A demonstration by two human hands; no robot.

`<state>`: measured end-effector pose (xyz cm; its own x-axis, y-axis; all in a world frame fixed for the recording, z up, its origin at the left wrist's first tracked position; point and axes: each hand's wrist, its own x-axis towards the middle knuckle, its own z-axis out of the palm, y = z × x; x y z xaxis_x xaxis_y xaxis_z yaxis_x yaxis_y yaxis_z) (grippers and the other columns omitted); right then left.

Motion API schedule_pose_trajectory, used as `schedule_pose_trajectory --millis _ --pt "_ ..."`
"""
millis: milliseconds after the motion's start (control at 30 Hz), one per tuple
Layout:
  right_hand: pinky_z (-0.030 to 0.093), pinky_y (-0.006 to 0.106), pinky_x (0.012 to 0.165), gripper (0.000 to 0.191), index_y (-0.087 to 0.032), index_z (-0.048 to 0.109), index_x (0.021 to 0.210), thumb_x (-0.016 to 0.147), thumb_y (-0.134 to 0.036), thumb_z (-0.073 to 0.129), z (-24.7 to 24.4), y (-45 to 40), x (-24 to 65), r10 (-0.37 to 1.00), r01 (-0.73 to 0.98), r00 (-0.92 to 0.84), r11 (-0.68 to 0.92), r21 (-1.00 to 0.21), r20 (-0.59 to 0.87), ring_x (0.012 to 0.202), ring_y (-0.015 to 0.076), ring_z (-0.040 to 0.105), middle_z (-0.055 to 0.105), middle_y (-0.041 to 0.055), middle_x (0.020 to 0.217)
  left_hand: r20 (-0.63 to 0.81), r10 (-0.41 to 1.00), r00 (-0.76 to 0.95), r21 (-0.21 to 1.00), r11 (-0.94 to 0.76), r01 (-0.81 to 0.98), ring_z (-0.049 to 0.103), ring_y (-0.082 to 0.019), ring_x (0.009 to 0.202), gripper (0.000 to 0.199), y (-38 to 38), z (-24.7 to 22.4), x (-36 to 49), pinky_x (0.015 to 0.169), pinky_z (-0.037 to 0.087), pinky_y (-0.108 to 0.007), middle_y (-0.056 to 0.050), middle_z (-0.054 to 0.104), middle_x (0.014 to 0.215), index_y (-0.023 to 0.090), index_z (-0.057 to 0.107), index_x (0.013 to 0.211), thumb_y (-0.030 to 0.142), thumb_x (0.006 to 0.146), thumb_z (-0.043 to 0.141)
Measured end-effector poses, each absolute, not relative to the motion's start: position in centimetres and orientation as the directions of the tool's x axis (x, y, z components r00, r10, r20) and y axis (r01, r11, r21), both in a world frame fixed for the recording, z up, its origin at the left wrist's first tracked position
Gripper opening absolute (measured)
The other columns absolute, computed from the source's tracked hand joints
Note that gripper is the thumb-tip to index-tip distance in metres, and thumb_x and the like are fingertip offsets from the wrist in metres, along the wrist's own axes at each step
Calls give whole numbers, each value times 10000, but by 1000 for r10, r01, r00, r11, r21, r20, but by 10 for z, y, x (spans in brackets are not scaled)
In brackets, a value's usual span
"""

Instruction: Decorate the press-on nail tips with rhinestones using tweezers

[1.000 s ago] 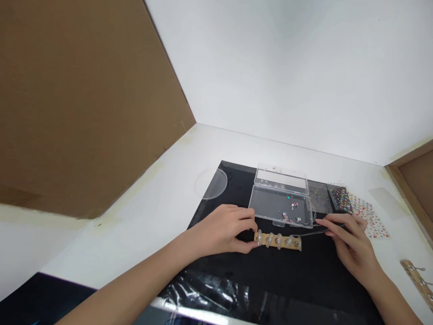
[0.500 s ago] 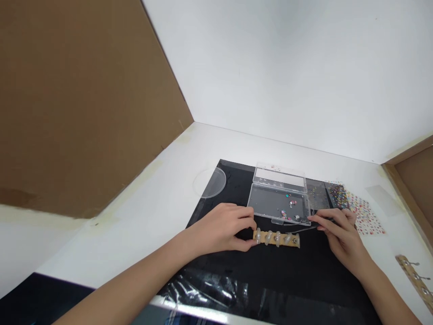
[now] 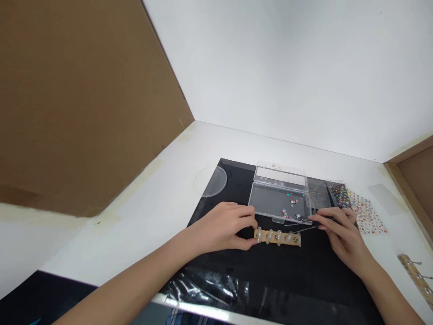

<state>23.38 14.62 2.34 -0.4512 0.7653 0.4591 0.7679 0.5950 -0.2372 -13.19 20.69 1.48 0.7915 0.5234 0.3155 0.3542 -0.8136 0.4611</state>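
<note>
A short wooden strip (image 3: 273,237) lies on the black mat, carrying several clear false nails (image 3: 269,236) set at a slant across it. My left hand (image 3: 233,225) pinches the strip's left end between thumb and fingers. In my right hand (image 3: 338,225) is a pair of thin metal tweezers (image 3: 306,229), their prongs apart and pointing left. Those tips hover near the nails at the strip's right end; whether they touch or hold anything is too small to tell. Just behind the strip, an open clear plastic case (image 3: 262,199) holds small colourful charms (image 3: 293,201).
A clear round lid (image 3: 215,182) lies at the mat's back left edge. Sheets of tiny colourful stickers (image 3: 367,212) are behind my right hand. Another wooden strip with metal clips (image 3: 414,275) sits far right. White walls and a brown board (image 3: 84,104) enclose the black mat (image 3: 270,275).
Both hands keep almost the same places on the strip and the tweezers. The tweezers' lower prong shows slightly farther right, and the whole view has shifted a little.
</note>
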Motion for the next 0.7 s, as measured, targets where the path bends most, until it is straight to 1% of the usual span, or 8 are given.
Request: schedule_pose_trajectory --millis 167,267,433,567,700 --pt "377 396 845 428 -351 712 1313 1036 -86 523 29 147 236 756 748 -465 614 -252 460 931 180 747 776 18 1077 329 524 785 461 -815 351 680 -135 683 169 207 14 -132 635 475 -296 31 736 915 224 734 968 390 992 712" --pt "376 390 846 409 -329 717 1280 1022 -63 542 33 147 236 737 737 -477 632 -239 479 908 169 742 769 16 1073 328 522 788 461 -816 349 684 -138 689 163 207 13 -132 640 478 -299 32 736 921 221 734 972 383 982 725" --pt "368 393 827 466 -353 701 1331 1018 -48 541 37 145 235 723 735 -485 642 -220 492 887 167 734 769 10 1070 319 521 792 463 -814 349 692 -145 699 164 207 14 -132 652 479 -302 30 739 933 221 732 977 385 976 733" --pt "359 394 826 480 -345 690 1376 1030 -47 544 39 145 234 711 742 -488 644 -189 507 899 173 722 755 26 1077 315 524 791 466 -812 352 685 -142 693 158 207 15 -132 653 475 -298 32 735 925 222 730 977 380 980 727" --pt "357 388 822 553 -344 655 1454 1013 -23 560 39 144 236 693 739 -499 654 -161 520 902 175 716 742 27 1073 322 520 791 469 -814 343 677 -138 693 153 207 16 -132 650 468 -294 33 734 926 223 729 975 377 982 724"
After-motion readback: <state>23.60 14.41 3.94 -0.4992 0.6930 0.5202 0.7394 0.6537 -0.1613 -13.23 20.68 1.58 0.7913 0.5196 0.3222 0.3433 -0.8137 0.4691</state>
